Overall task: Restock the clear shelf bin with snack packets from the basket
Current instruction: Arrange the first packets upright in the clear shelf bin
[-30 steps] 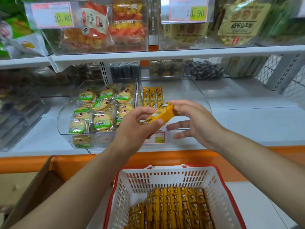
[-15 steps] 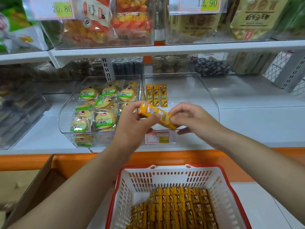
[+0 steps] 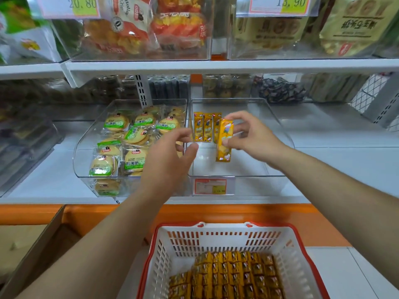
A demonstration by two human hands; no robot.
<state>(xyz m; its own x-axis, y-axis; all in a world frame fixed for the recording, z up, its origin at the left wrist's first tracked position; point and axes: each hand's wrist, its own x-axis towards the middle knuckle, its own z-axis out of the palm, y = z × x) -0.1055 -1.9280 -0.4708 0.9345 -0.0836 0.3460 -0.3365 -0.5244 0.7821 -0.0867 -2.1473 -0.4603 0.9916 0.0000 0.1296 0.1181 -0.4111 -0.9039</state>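
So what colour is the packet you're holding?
Yellow-orange; the packet shows best in the head view.

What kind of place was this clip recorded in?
Most likely a grocery or convenience store aisle. Clear bins of packaged snacks carry price tags on white shelves, and a basket of yellow packets waits below.

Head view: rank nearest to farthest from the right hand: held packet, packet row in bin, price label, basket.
1. Held packet, pinched in the right hand.
2. Packet row, just left, deep in the bin.
3. Price label, below, on its front.
4. Basket, lowest, nearest the camera.
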